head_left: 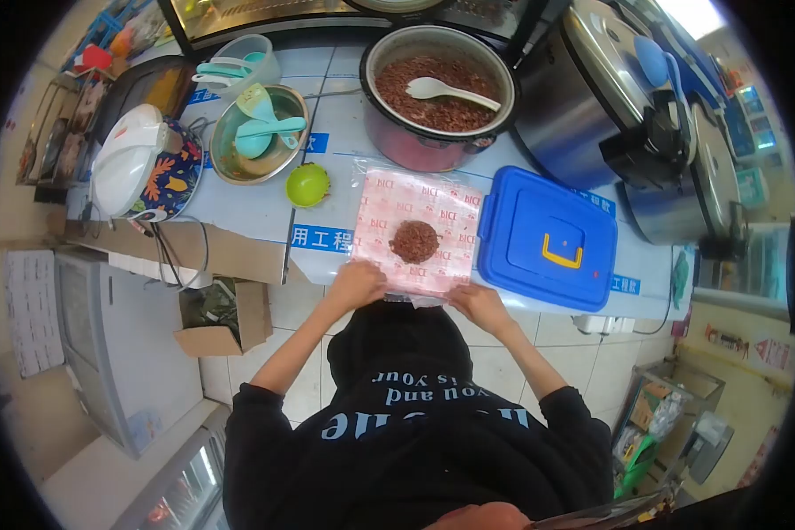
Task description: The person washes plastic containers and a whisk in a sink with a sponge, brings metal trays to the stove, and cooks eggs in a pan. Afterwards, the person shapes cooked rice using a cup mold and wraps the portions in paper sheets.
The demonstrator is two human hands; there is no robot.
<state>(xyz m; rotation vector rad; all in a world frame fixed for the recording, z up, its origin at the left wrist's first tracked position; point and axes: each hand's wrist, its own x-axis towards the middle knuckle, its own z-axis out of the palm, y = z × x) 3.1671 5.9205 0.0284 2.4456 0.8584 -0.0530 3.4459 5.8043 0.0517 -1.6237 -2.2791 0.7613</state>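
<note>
A pink printed wrapping sheet lies on the table, with clear plastic film showing along its edges. Near its middle sits a round patty of cooked reddish-brown rice. My left hand is closed on the near left corner of the sheet. At the near right corner, my right hand pinches the same edge. Just beyond the sheet stands a pot of reddish-brown rice, a white rice paddle lying in it. A small green bowl is to the left of the sheet.
To the right lies a blue lidded box, with large steel cookers behind it. A steel bowl with turquoise scoops, a plastic tub and a patterned cooker stand left. The table's near edge runs by my hands.
</note>
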